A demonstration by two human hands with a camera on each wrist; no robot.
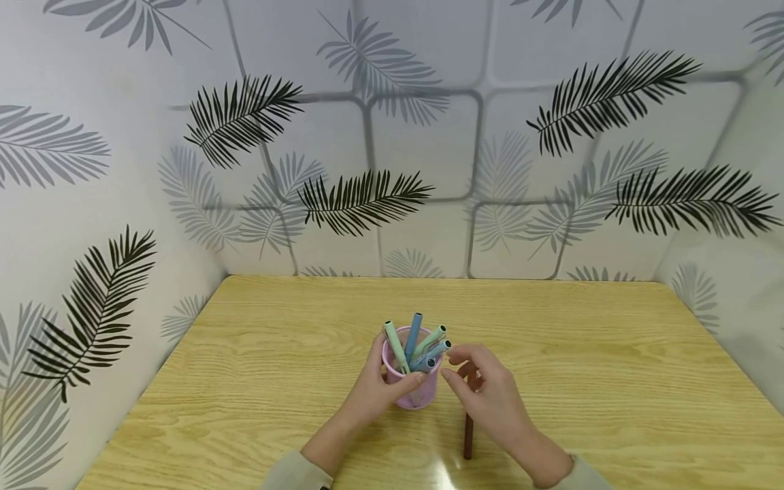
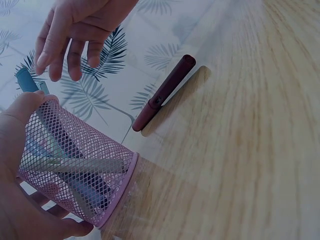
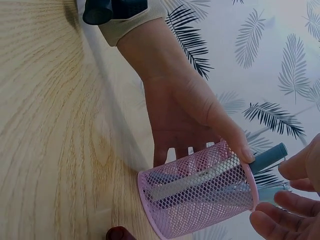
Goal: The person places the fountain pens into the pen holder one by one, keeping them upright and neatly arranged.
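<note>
A pink mesh pen cup (image 1: 414, 395) stands on the table with several light green and blue pens (image 1: 413, 338) leaning in it. My left hand (image 1: 376, 386) grips the cup, its thumb over the near side of the rim. The mesh wall (image 3: 200, 200) shows the pens' lower ends inside. Just right of the rim, my right hand (image 1: 493, 398) hovers near the pen caps with loosely bent fingers and nothing held. A dark red pen (image 2: 165, 92) lies on the table; in the head view, the right hand partly covers it.
The wood-grain table (image 1: 275, 340) reaches back to a wall (image 1: 422, 136) covered in leaf-print paper. Similar side walls flank it at left and right. Light glares off the table's near edge.
</note>
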